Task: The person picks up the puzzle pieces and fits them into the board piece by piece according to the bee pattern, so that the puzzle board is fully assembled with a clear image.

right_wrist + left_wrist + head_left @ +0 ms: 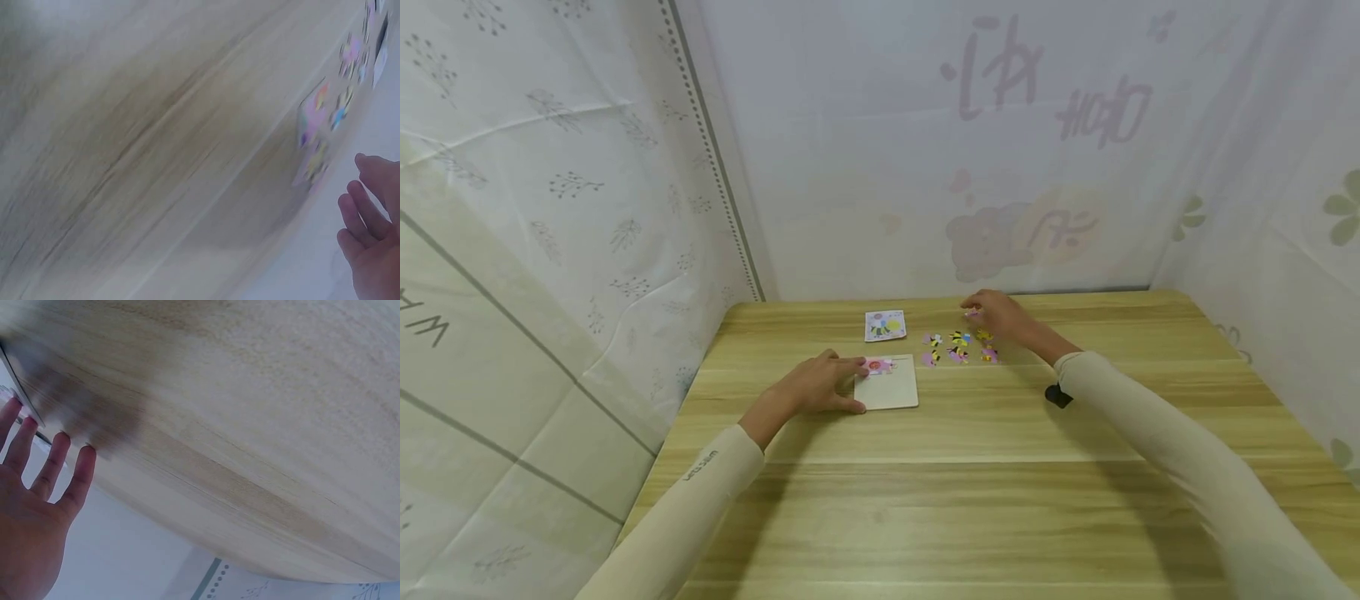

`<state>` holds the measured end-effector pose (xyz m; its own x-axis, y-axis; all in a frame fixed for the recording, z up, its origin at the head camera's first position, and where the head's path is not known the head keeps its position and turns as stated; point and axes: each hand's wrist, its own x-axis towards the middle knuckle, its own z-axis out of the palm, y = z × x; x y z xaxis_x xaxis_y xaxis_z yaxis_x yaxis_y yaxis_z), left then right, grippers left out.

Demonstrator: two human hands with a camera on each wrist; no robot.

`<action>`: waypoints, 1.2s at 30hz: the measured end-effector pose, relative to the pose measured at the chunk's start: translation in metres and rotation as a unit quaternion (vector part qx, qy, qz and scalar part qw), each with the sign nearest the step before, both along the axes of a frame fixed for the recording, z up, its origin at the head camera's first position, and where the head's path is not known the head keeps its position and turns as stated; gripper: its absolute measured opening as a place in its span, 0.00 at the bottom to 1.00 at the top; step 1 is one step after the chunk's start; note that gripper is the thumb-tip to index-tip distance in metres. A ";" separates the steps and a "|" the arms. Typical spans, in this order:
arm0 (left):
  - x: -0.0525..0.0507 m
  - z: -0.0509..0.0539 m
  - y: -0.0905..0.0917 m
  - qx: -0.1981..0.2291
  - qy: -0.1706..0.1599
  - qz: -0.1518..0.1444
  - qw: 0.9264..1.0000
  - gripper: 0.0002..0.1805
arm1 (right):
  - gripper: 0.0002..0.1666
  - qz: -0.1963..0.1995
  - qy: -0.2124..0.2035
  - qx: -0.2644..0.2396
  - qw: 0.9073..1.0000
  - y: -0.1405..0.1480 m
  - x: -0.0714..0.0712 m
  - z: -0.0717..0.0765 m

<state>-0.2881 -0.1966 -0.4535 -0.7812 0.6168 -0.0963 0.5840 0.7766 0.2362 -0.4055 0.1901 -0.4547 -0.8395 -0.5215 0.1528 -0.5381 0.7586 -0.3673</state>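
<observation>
A square, pale puzzle board lies on the table with a few joined pieces along its top left. My left hand touches the board's left side, fingers spread and fairly straight, fingertips at its edge in the left wrist view. To the right are several loose puzzle pieces with pink, yellow and black bee parts. At the back of these, my right hand hovers by another piece, fingers loosely bent. No piece shows between thumb and fingers in the right wrist view.
Behind the board lies a picture card of a bee. A small black object sits below my right wrist. The wooden table meets a pale curtain at the back.
</observation>
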 end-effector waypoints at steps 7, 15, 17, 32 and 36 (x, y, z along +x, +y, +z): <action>0.000 -0.001 0.000 0.000 0.002 -0.006 1.000 0.42 | 0.19 -0.042 -0.044 0.008 0.998 0.016 -0.010 -0.006; 0.000 0.000 0.000 0.002 -0.002 0.002 1.000 0.42 | 0.17 -0.023 -0.048 0.004 0.999 0.019 -0.020 -0.014; 0.000 0.001 0.001 0.000 -0.004 0.004 1.000 0.42 | 0.18 -0.019 -0.052 0.001 0.998 0.019 -0.020 -0.014; -0.002 -0.001 0.001 -0.008 -0.004 0.014 1.000 0.46 | 0.16 0.005 -0.074 0.006 0.997 0.016 -0.019 -0.011; -0.002 0.000 0.001 -0.007 -0.006 0.012 1.000 0.45 | 0.14 0.035 -0.044 0.015 0.998 0.016 -0.019 -0.012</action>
<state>-0.2896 -0.1960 -0.4539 -0.7946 0.5965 -0.1135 0.5626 0.7935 0.2319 -0.4249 0.2058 -0.4662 -0.8098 -0.5833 0.0637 -0.5575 0.7309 -0.3936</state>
